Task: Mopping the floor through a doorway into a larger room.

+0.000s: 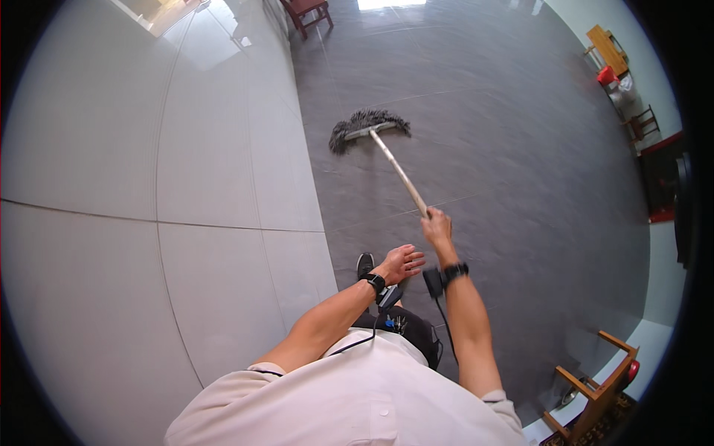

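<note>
My right hand (437, 227) is closed around the upper part of the pale handle of a mop (397, 169). The mop's wide head, with dark grey shaggy strands (368, 120) under a light bar, lies on the grey floor ahead of me, beside the foot of the white tiled wall. My left hand (400, 264) holds nothing; its fingers are apart, a little below and left of the right hand. Black bands with small dark devices and cables sit on both wrists. A set of keys (397, 323) hangs at my waist.
The glossy white tiled wall (240, 128) runs close along my left. A dark red chair (308, 12) stands far ahead beside it. Along the right wall are a wooden table (608, 49), a red object, plastic bags and a small chair (642, 124). A wooden frame (598, 384) stands at the lower right.
</note>
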`<state>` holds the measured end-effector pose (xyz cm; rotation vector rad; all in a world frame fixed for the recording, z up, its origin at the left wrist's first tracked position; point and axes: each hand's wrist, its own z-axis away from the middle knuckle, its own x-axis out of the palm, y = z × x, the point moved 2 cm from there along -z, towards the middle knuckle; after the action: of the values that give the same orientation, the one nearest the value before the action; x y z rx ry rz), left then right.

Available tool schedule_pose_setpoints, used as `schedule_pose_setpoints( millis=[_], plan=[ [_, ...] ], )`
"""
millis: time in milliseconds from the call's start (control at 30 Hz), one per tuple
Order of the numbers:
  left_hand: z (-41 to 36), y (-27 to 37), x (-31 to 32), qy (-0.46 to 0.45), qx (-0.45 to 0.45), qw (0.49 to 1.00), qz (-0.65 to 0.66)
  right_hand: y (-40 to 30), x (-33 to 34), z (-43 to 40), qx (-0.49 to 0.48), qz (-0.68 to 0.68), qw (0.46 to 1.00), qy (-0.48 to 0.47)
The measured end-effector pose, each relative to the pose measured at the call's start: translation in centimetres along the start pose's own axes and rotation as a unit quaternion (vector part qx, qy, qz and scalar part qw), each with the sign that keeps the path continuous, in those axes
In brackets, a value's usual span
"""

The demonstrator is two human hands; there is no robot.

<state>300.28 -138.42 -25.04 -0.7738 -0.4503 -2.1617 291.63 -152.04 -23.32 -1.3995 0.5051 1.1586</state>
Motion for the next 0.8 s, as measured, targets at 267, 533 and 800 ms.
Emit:
schedule_pose_setpoints(
  millis=[267, 533, 800],
  plan=[
    [1.8, -1.8, -2.4, 0.054, -0.037, 0.998, 0.025, 2.7, 2.4, -3.6, 0.053, 0.113, 0.987, -0.099],
    [0.7, -0.8, 3.8, 0.072, -0.161, 0.984, -0.02, -2.3, -9.9, 12.6, 0.07, 0.065, 0.989, -0.112],
    [-8.2, -0.5, -1.7, 0.113, -0.36, 0.916, -0.135, -14.7, -14.5, 21.2, 0.31, -0.031, 0.948, -0.061]
  ],
)
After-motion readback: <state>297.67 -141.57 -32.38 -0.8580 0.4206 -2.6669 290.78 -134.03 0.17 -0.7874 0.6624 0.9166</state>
